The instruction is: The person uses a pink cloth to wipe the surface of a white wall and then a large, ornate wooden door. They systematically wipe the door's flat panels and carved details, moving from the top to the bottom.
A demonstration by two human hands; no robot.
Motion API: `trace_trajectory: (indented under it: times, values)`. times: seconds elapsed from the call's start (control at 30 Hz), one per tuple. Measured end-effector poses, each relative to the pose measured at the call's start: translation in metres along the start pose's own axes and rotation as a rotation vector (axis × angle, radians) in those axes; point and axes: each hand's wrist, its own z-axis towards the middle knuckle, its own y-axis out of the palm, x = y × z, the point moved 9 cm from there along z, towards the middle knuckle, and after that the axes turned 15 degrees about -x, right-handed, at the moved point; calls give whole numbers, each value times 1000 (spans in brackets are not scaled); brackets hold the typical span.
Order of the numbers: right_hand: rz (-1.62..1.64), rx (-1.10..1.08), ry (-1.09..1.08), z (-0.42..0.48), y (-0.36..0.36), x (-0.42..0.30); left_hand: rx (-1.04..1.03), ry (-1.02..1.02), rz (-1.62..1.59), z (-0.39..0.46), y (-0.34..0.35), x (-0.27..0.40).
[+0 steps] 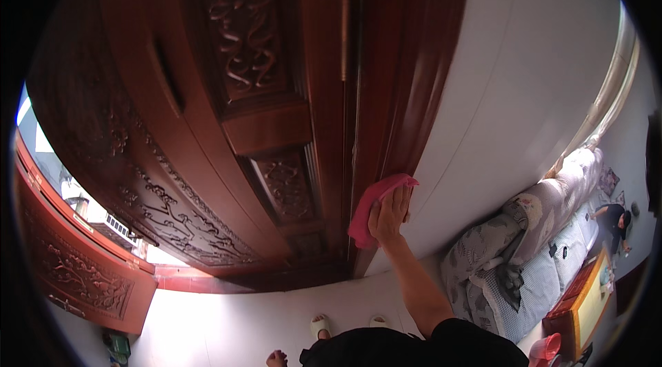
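Note:
My right hand [391, 213] presses a pink cloth [368, 207] flat against the dark red wooden door frame [408, 88], low down near its outer edge by the white wall. To the left of the frame stands a carved wooden door [266, 134] with a brass hinge [345, 36] and a long handle [164, 77]. Low in the picture, my left hand [277, 358] hangs by my side, away from the door. Its fingers look curled, but it is small and partly cut off, so whether they close on anything is unclear.
At right, a sofa [538, 284] with patterned covers runs along the white wall [486, 82]. A person [615, 222] is beyond it, near a wooden table [589, 300]. A red plastic container [545, 347] stands lower right. Another carved door leaf [83, 279] stands open at left.

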Motion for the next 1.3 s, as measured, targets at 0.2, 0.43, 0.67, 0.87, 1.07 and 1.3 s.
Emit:
trace_trajectory:
  times: [0.2, 0.43, 0.67, 0.87, 1.07, 1.3]
  values:
    - [-34, 126, -119, 157, -119, -34, -91, -15, 194, -11, -20, -18]
    - [-124, 287, -271, 271, -223, -74, -177, -12, 289, -7, 5, 6]
    - [19, 92, -45, 125, -103, -32, -210, 417, 829, -16, 40, 71]
    - [17, 24, 1, 4, -33, 4, -417, 671, 807, 23, 203, 150]
    - [-26, 60, -109, 108, -103, -29, -557, 824, 678, -5, 329, 243]
    - [-141, 364, -333, 342, -285, -103, -607, 819, 634, -22, 350, 268]
